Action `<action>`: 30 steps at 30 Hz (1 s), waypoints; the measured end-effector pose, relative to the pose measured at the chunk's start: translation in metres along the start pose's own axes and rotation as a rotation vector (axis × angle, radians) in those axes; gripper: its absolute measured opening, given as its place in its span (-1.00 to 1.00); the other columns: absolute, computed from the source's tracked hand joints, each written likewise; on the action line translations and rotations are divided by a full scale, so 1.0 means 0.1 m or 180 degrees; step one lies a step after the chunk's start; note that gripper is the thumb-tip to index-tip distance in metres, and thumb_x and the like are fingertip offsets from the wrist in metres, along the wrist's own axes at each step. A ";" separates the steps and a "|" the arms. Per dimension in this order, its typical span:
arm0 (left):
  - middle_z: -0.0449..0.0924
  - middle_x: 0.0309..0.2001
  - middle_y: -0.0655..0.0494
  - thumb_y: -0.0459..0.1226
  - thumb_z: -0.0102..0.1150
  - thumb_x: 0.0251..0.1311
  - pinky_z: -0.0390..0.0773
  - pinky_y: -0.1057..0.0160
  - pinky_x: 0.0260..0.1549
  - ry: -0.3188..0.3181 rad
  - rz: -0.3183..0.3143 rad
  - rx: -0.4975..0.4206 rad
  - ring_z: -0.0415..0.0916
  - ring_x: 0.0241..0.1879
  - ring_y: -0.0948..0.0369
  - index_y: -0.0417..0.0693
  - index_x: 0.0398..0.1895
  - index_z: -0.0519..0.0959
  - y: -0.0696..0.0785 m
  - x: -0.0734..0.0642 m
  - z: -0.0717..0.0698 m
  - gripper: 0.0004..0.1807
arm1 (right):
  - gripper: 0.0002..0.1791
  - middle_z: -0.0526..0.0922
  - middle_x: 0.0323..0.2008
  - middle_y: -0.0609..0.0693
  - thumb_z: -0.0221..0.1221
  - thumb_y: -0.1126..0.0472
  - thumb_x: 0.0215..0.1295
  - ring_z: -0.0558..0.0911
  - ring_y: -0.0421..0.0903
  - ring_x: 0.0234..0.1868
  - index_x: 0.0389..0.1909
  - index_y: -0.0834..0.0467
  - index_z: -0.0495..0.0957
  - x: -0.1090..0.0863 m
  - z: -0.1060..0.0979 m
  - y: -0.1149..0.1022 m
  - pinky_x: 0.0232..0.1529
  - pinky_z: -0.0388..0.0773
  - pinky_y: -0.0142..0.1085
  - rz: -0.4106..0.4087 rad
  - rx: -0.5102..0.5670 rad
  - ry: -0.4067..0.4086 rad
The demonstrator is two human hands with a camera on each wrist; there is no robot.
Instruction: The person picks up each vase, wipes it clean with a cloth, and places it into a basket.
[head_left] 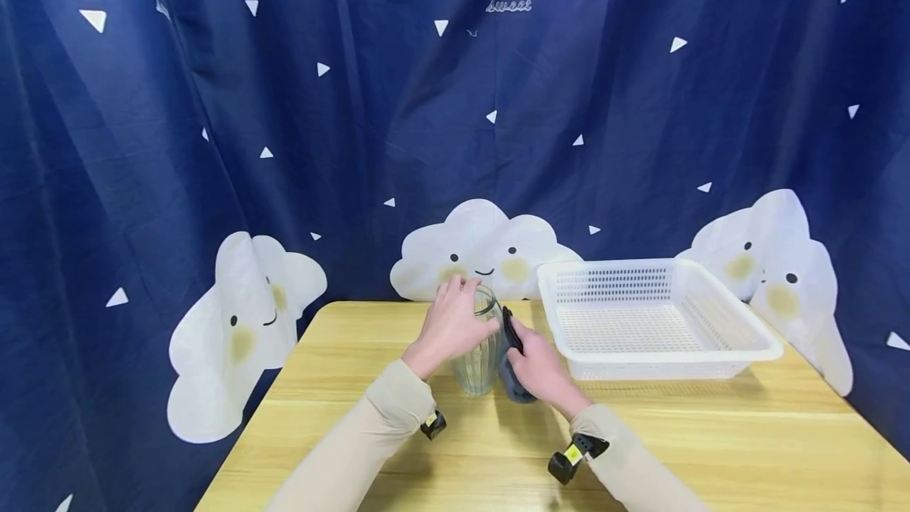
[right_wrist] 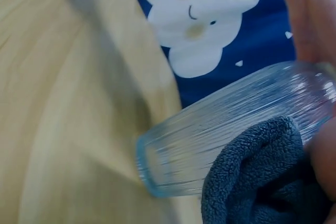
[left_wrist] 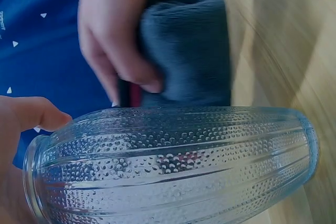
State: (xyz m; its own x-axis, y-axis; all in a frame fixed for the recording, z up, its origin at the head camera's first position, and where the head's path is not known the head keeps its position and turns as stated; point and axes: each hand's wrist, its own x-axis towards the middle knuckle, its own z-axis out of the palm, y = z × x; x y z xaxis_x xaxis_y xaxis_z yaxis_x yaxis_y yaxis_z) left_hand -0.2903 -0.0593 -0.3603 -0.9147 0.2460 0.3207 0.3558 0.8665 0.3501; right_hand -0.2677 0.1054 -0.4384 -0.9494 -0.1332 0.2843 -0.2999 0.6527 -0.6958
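A clear ribbed glass vase (head_left: 475, 371) stands near the middle of the table, its wall dotted with small bumps in the left wrist view. My left hand (head_left: 448, 324) grips it around the neck, just below the rim. Close by on the right, my right hand (head_left: 540, 366) holds a folded dark blue-grey cloth (left_wrist: 191, 51) against or very near the vase's side; whether they touch is unclear. A black strip (head_left: 509, 329) with a bit of red beside it shows at the right fingers, its kind not clear. In the right wrist view the cloth covers part of the vase (right_wrist: 210, 129).
A white perforated plastic basket (head_left: 675, 356) sits to the right on the wooden table (head_left: 711, 449). Behind the table hangs a dark blue curtain (head_left: 398, 141) printed with clouds and triangles. Each wrist wears a small black camera (head_left: 566, 464).
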 end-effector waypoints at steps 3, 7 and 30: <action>0.39 0.22 -0.04 0.05 0.30 0.03 0.53 -0.03 0.01 0.0019 0.0022 0.0010 0.38 0.17 -0.05 -0.05 0.41 0.39 0.01 0.01 0.01 -0.16 | -0.31 0.54 0.24 0.35 0.08 0.35 0.32 0.62 0.20 0.09 0.49 0.24 0.25 0.00 -0.09 -0.07 0.02 0.57 0.06 -0.0056 0.0033 0.0189; 0.37 0.23 0.00 0.03 0.26 0.01 0.52 0.01 -0.05 0.0022 -0.0007 -0.0035 0.35 0.16 -0.01 -0.02 0.43 0.36 0.01 0.00 0.04 -0.15 | -0.29 0.59 0.16 0.31 0.12 0.33 0.29 0.63 0.14 0.02 0.50 0.19 0.27 -0.01 -0.11 -0.11 -0.03 0.57 0.04 -0.0115 -0.0010 0.0274; 0.20 0.32 -0.10 0.07 0.28 0.12 0.41 0.02 0.27 0.0411 -0.0067 -0.0503 0.26 0.31 -0.03 -0.25 0.46 0.26 -0.05 0.00 0.16 -0.08 | -0.34 0.53 0.24 0.38 0.13 0.32 0.31 0.64 0.09 0.06 0.44 0.35 0.29 0.03 0.23 0.26 -0.02 0.59 -0.05 0.0069 -0.0167 -0.0460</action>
State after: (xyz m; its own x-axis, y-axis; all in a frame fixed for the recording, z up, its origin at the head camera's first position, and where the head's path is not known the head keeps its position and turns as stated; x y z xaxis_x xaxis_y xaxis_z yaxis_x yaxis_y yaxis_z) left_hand -0.2953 -0.0565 -0.3763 -0.8937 0.1621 0.4184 0.3719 0.7894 0.4884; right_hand -0.2802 0.1053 -0.4708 -0.9602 -0.2222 0.1690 -0.2775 0.6942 -0.6641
